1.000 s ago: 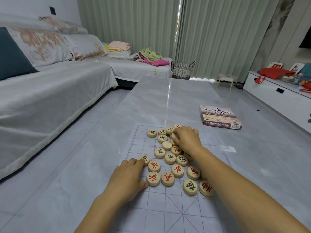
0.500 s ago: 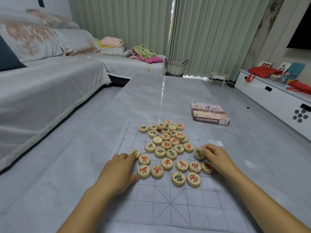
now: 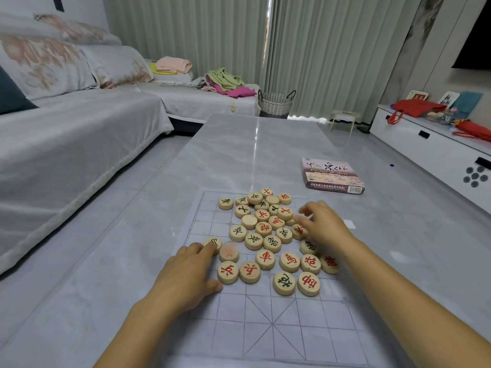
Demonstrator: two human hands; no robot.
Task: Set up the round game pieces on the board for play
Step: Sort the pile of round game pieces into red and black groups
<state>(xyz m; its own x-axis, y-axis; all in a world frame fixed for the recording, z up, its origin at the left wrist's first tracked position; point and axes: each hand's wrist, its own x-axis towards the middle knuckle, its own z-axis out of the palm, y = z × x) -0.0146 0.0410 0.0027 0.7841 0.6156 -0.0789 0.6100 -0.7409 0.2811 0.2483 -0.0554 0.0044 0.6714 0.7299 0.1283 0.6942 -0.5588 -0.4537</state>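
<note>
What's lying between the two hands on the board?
In the head view, wooden round pieces with red and black characters lie on the board between the left hand and the right hand, loosely scattered, not yet in starting rows.

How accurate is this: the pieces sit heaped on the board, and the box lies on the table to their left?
One point is wrong. The head view shows the box lying to the right of the pieces, not to their left. The rest holds: the pieces sit heaped on the board.
</note>
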